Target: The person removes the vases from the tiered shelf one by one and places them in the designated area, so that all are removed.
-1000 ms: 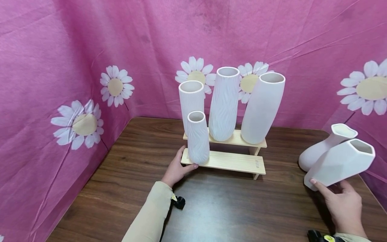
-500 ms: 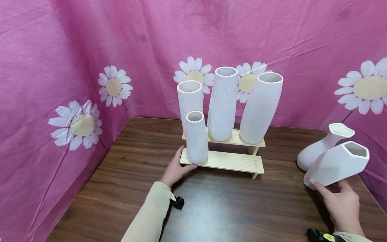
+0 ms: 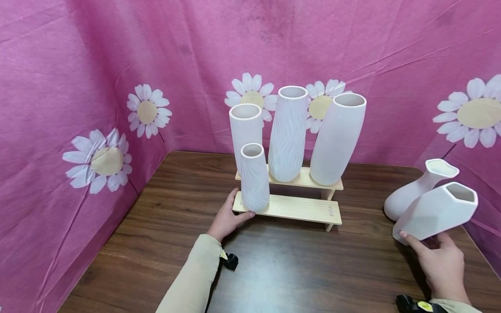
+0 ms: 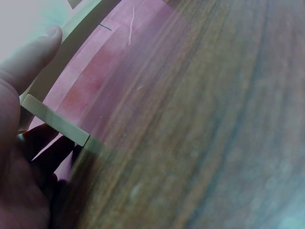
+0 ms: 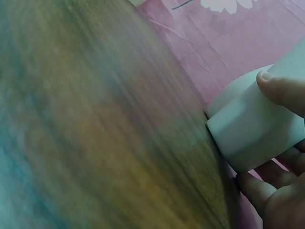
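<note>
My left hand [image 3: 227, 219] grips the left end of the two-step wooden stand [image 3: 301, 209]. In the left wrist view its thumb lies along the board's edge and its fingers reach behind the stand's leg [image 4: 57, 120]. A small white swirled vase [image 3: 255, 180] stands on the lower step right above that hand. At the right, my right hand [image 3: 444, 261] holds an angular white vase [image 3: 436, 213] low on its body, thumb in front and fingers underneath. In the right wrist view the bottom of this vase [image 5: 252, 129] is right at the tabletop.
On the upper step stand a ribbed vase [image 3: 245, 130], a tall wavy vase [image 3: 288, 139] and a smooth vase [image 3: 337, 143]. A curved-neck vase [image 3: 411, 193] sits behind the angular one. Pink flowered cloth [image 3: 195, 65] encloses the dark wooden table [image 3: 164, 243].
The angular vase's top has shifted slightly left and down in the right hand. The whole head view has slid a little, and the left hand keeps its place on the stand.
</note>
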The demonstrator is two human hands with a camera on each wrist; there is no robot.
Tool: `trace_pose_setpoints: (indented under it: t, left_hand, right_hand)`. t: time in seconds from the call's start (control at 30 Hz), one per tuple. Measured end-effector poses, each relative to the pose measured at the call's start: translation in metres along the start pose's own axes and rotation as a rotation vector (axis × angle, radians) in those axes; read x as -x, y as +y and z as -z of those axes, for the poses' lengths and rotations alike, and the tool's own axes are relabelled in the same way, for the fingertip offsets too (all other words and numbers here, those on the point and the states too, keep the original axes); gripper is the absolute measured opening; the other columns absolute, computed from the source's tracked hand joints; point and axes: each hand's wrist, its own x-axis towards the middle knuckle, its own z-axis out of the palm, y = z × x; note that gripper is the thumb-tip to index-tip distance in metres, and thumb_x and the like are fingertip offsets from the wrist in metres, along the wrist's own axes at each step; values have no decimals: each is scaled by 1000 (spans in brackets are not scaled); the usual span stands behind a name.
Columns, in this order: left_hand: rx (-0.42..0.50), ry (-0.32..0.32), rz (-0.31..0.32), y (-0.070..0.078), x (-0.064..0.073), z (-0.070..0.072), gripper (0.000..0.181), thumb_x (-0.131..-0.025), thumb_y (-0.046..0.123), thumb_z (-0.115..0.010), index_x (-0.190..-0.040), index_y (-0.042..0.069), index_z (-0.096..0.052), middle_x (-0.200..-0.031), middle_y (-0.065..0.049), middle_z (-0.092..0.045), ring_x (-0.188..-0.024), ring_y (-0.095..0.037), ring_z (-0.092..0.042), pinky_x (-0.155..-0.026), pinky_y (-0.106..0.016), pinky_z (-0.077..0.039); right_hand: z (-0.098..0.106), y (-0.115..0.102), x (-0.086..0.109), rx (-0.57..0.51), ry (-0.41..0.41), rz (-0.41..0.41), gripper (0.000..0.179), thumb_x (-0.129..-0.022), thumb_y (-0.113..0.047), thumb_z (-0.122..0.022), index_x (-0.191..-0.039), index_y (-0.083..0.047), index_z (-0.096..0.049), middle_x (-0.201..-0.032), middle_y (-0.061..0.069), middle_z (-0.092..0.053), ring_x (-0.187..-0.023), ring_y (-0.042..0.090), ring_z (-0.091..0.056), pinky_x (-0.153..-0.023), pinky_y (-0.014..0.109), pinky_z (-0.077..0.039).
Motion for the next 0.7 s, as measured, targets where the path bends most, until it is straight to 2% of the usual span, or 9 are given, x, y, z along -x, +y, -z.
trace_pose_setpoints:
  t: [0.23,0.43,0.7]
  left_hand:
    - [-2,2,-5,-1,0,0,104,-77,40,-87,-158,11,-28,-153,-16,-44,-139,-31,-41,-114,-51,-32]
    - [-10,-2,2,0,0,0,104,-78,41,-87,-158,12,-27,-154,-16,-42,-141,-31,-40,-114,-51,-32]
    - [-4,-3,1,2,0,0,104,-78,40,-87,-158,12,-28,-154,-16,-43,-140,-30,-40,-115,-50,-32]
  right_hand:
    - [-1,1,0,-21,10,-25,49,-79,-27,-86,-122,-15,-66,-69,-45,-43,-78,-17,-44,-85,10,-33]
    - [-1,3,-2,-59,15,-24,40,-79,-24,-87,-113,-26,-66,-67,-46,-45,-75,-18,-47,-77,5,-33]
    - [0,3,-3,-136,9,-65,33,-80,-20,-86,-102,-32,-64,-65,-39,-52,-69,-18,-51,-63,3,-37]
